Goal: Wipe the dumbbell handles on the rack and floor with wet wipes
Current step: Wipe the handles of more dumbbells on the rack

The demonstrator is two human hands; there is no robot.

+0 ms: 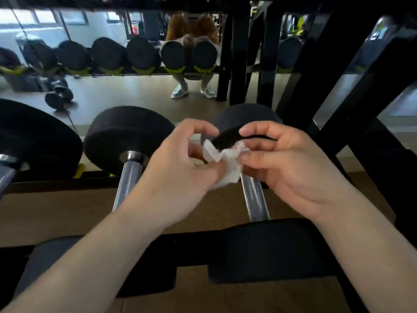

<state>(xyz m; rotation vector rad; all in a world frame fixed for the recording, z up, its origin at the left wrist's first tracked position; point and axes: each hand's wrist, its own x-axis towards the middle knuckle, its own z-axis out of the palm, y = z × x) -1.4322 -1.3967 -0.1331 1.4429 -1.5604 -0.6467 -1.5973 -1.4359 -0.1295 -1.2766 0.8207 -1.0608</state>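
Left grip [180,163] and right grip [286,163] meet over the right dumbbell [255,197], the wet wipe [225,168] pinched between them just above its handle. A second dumbbell [126,134] lies alongside to the left, a third [33,136] at the far left edge. Rack uprights [338,86] stand to the right; behind, what seems to be a mirror [112,86].
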